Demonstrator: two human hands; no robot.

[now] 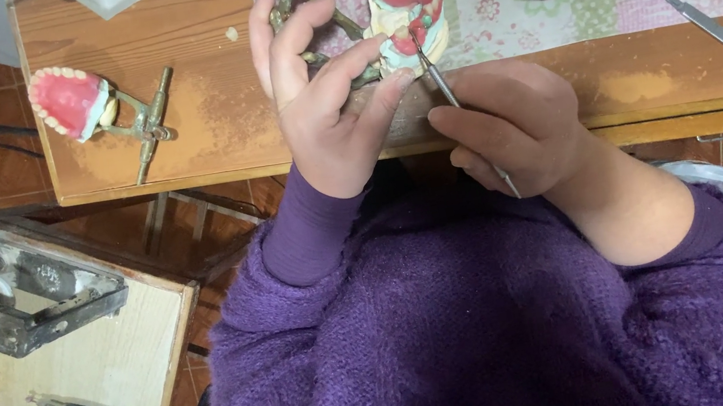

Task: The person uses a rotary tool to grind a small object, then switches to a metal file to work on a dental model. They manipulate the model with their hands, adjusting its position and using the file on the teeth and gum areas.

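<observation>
Head view: left hand (318, 96) grips denture model (408, 22); right hand (511, 125) pinches metal tool (450, 92), tip at pink wax, carving midway. Second model (69, 101) aside.

A dental workshop: a denture model (69, 101) on its articulator and metal hand tools (714, 31) on a wooden bench (201, 131)
</observation>
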